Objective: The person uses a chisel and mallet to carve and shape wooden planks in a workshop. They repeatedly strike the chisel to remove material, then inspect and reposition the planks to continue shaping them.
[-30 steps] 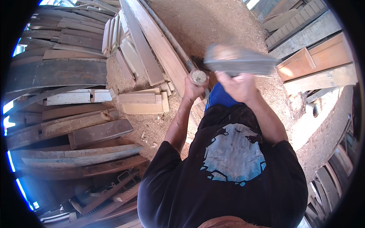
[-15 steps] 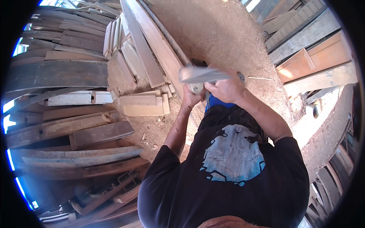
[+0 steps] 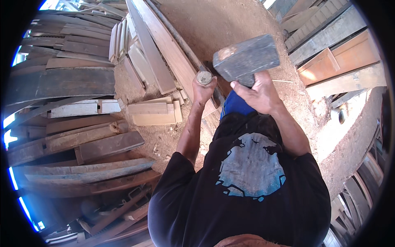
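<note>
My left hand [image 3: 202, 91] is closed round the handle of what looks like a chisel [image 3: 204, 78], held upright. Its round, pale, worn butt end faces up, and the blade is hidden below my fist. In my right hand [image 3: 265, 94] is a dark, blocky wooden mallet [image 3: 249, 57], gripped by the handle just under its head. The mallet is raised to the right of the chisel and apart from it. Beneath my left hand runs a long reddish-brown plank [image 3: 166, 37], with a narrow dark strip [image 3: 179, 39] along its right side.
Short pale boards [image 3: 154, 113] lie on the sawdust-covered floor [image 3: 230, 20] to the left. Large stacks of planks [image 3: 61, 82] fill the left side. More boards [image 3: 341, 61] lean at the right, near a thin stick [image 3: 284, 81].
The mallet, blurred over the chisel earlier, has moved up and right, away from the chisel's end. My right hand has turned with it. My left hand keeps its grip, shifted slightly.
</note>
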The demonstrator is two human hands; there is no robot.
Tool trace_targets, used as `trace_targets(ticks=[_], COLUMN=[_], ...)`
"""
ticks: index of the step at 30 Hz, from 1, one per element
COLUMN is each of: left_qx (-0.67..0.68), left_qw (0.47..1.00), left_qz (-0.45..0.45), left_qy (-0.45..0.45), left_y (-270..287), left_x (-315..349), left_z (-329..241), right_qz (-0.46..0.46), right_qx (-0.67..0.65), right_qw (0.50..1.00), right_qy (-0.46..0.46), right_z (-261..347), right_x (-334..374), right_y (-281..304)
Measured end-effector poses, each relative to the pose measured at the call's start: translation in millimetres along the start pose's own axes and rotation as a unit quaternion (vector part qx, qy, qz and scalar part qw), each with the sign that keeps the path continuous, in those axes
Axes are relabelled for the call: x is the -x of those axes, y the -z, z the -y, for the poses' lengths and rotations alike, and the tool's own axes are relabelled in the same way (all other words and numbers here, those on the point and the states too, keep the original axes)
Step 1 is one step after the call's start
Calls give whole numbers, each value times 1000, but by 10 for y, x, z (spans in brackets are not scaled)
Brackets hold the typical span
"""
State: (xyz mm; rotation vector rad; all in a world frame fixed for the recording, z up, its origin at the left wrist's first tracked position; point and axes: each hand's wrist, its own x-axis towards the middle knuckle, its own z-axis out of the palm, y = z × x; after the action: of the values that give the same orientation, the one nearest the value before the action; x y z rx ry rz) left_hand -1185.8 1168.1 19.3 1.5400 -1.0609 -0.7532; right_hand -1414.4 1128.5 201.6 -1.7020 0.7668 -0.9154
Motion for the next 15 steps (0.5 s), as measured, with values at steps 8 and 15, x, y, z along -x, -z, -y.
trace_targets(ticks=[8, 15], left_qx=[-2, 10], left_qw=[999, 997], left_qz=[42, 66], left_qy=[35, -27], left_y=[-133, -238], left_x=[206, 384], left_z=[-257, -149], right_qz=[-90, 142], right_qx=[2, 343], right_qw=[995, 928], right_qy=[54, -32], right_z=[327, -674], right_x=[-93, 20], right_y=[210, -184])
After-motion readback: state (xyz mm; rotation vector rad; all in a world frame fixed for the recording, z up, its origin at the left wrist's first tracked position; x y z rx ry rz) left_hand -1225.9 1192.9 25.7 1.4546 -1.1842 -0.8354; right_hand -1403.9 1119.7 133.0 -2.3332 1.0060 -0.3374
